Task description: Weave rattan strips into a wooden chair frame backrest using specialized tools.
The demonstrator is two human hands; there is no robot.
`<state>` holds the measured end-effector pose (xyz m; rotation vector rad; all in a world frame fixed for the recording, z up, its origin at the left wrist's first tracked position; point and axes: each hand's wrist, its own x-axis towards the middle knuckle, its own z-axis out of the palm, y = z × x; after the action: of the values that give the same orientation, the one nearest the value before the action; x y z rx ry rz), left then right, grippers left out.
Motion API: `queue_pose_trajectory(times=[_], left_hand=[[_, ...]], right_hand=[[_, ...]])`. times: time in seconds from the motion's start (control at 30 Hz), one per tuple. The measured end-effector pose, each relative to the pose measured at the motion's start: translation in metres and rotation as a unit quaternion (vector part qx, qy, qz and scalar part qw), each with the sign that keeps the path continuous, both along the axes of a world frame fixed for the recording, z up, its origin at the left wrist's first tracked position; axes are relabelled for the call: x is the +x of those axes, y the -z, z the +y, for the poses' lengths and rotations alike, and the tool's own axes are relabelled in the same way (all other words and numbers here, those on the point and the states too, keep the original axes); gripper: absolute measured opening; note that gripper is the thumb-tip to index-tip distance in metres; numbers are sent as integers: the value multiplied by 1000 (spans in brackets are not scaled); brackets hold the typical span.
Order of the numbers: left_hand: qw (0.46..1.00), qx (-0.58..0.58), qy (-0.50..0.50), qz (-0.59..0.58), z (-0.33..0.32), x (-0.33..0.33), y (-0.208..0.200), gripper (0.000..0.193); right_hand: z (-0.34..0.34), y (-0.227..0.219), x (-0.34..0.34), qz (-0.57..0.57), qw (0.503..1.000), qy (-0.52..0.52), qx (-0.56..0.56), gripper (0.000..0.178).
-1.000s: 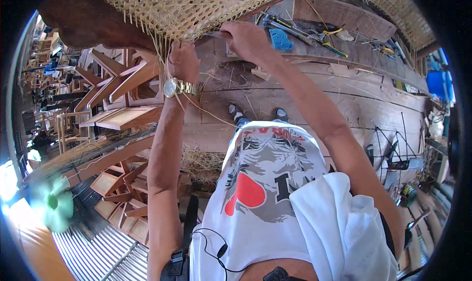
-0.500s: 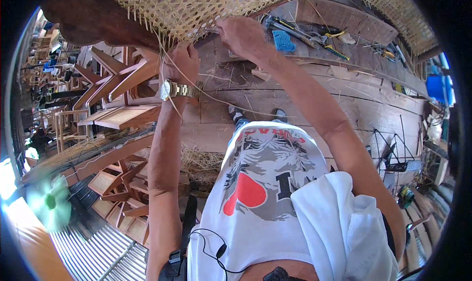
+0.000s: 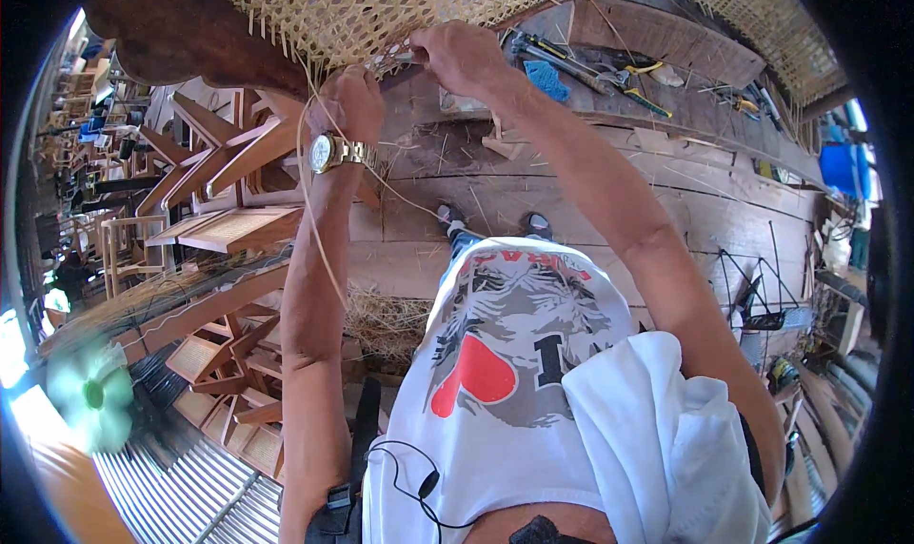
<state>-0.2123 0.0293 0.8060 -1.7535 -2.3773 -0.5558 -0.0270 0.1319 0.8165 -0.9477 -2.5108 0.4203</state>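
Observation:
Pale woven cane webbing (image 3: 371, 16) with cut strand ends along its left side stretches across the top, beside a dark carved wooden frame (image 3: 171, 30). My left hand (image 3: 350, 101), with a metal watch (image 3: 328, 153) on its wrist, is closed at the frame's lower edge, just below the webbing; its fingertips are hidden. To its right, my right hand (image 3: 459, 57) pinches at the webbing's edge, thumb and finger together. Long loose cane strands (image 3: 314, 222) hang from near my left hand, one along the forearm, another curving toward my shirt.
Pliers and other hand tools (image 3: 628, 82) lie with a blue cloth (image 3: 546, 79) on a plank bench at the upper right. Wooden chair frames (image 3: 224, 154) stack at the left. A green fan (image 3: 93, 392) spins at the lower left. Cane scraps (image 3: 386, 320) pile on the plank floor.
Both hands have shifted slightly up and left along the webbing's edge. The loose strand by my left wrist now hangs over the forearm, further left and lower.

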Motion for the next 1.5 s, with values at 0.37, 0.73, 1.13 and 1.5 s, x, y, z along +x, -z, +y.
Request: queue_pose_trajectory(times=[0.37,0.73,1.13,1.5], left_hand=[[997,72,-23,-5,-8,-1,21,24],[997,63,-34,30,-8,17,3,22],[974,-55,-28,217,6,29,9,10],[959,-41,221,171,-21,18,-58,58]], right_hand=[[-6,-13,0,-22,1000,12,-2,18],[-1,-7,-1,-10,1000,-8,-8,26],[-1,-2,-6,-26,999,34,-24,20],[-9,42,44,88,973,160,-140,39]])
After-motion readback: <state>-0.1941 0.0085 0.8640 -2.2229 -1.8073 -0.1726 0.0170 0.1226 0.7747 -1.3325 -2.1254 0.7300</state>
